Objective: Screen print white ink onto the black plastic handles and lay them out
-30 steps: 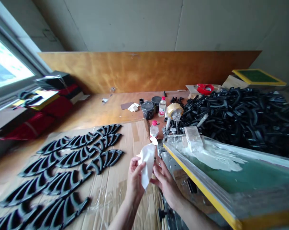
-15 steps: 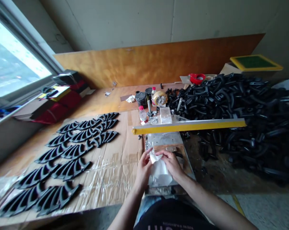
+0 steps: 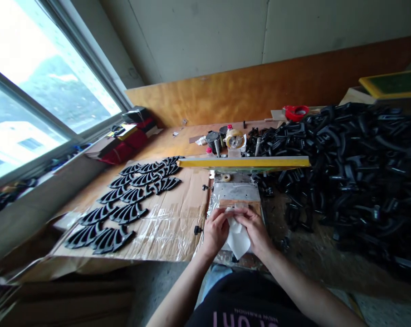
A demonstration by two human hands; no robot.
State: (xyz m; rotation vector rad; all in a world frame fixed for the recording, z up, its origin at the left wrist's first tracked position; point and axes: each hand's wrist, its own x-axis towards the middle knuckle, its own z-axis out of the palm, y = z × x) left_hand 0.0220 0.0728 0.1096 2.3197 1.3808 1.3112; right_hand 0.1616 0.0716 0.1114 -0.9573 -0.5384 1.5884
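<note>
My left hand and my right hand both pinch a white sheet at its upper edge, fingers closed on it. They hold it down on the metal plate of a small printing jig at the table's near edge. Above the plate a yellow-framed screen is tilted up, seen edge-on.
Rows of black fin-shaped plastic parts lie on flattened cardboard to the left. A big heap of black curved parts fills the right. Bottles, jars and a tape roll stand behind the screen. A window is at left.
My hands brought the white sheet down from the air onto the jig's plate. The view swung from the screen's upper face to its front edge and pulled back.
</note>
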